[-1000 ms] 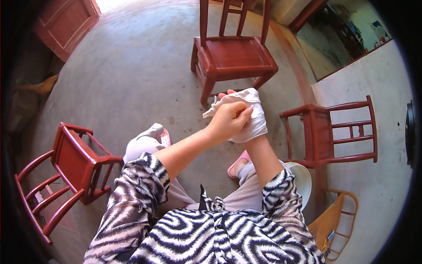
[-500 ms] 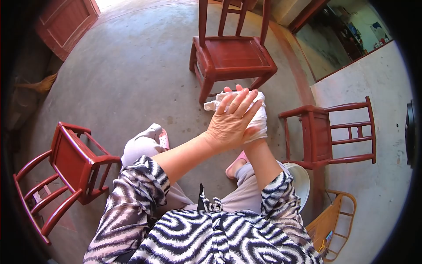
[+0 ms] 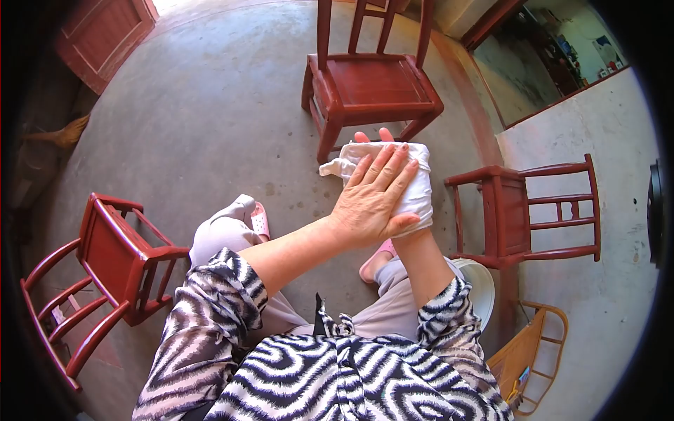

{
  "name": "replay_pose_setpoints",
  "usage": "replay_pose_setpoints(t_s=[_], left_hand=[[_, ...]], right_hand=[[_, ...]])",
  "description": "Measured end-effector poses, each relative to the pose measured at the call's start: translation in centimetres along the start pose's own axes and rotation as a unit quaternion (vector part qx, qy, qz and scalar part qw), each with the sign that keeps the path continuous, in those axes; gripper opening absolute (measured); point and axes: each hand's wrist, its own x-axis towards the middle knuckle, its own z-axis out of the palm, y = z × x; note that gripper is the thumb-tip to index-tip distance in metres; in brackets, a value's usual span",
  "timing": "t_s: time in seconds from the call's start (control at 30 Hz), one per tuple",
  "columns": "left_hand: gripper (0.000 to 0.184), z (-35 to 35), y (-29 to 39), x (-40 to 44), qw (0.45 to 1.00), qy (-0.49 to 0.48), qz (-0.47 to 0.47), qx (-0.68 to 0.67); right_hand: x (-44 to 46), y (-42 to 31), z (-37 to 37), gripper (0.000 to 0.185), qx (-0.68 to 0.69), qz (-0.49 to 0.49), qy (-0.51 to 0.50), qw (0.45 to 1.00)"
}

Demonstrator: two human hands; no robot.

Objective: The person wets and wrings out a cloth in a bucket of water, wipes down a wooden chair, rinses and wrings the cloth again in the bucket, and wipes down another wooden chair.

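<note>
My left hand (image 3: 368,200) lies flat on a white cloth (image 3: 418,189), back up, fingers stretched and slightly apart, thumb near the cloth's lower edge. Beneath it is my right hand (image 3: 385,135), mostly covered by the cloth, which reaches down to the wrist. Only two of its stretched fingertips show past the top edge. The cloth is pressed between both hands, and a crumpled end of it sticks out to the left. How the cloth passes around the right hand's underside is hidden.
Red wooden chairs stand ahead (image 3: 375,84), at left (image 3: 116,242) and at right (image 3: 502,217). A pale round basin rim (image 3: 479,291) shows beside my right leg. A bamboo-framed chair (image 3: 530,351) is by the wall. A red door (image 3: 105,42) and a broom (image 3: 67,133) are at far left.
The cloth spreads flatter and wider over my right hand, with more of it showing on the right. My left hand lies a little lower and flatter on it.
</note>
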Motion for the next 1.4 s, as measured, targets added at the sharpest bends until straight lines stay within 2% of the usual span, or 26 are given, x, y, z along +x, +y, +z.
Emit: replay_pose_setpoints(t_s=[0.3,0.4,0.47,0.5,0.57,0.73,1.0,1.1,1.4], left_hand=[[0.074,-0.5,0.3,0.0,1.0,0.025,0.011,0.01],[0.067,-0.8,0.5,-0.1,0.999,0.037,0.036,0.012],[0.056,-1.0,0.7,-0.2,0.989,0.098,0.099,0.051],[0.056,-1.1,0.7,-0.3,0.989,0.098,0.099,0.051],[0.049,-1.3,0.9,-0.5,0.979,0.149,0.138,0.016],[0.041,-1.4,1.0,-0.7,0.97,0.174,0.168,-0.001],[0.043,-1.4,1.1,-0.9,0.966,0.168,0.196,-0.017],[0.044,-1.5,1.1,-0.9,0.966,0.166,0.2,-0.011],[0.042,-1.4,1.2,-0.9,0.963,0.184,0.197,-0.011]], right_hand=[[1.1,-0.2,1.1,0.044,0.027,0.006,0.017,0.999],[0.3,-0.1,1.4,0.044,0.033,0.006,0.022,0.999],[0.1,-0.3,1.6,0.043,0.037,0.007,0.026,0.999],[-0.1,-0.8,1.5,0.043,0.039,0.008,0.027,0.999],[-0.1,-1.8,1.4,0.043,0.044,0.009,0.031,0.999],[0.0,-2.2,0.6,0.039,0.064,0.004,0.03,0.998],[0.2,-2.8,0.0,0.035,0.083,0.019,0.034,0.996],[0.2,-2.8,-0.3,0.034,0.1,0.028,0.006,0.995],[0.2,-3.2,-0.5,0.035,0.084,0.04,0.052,0.994]])
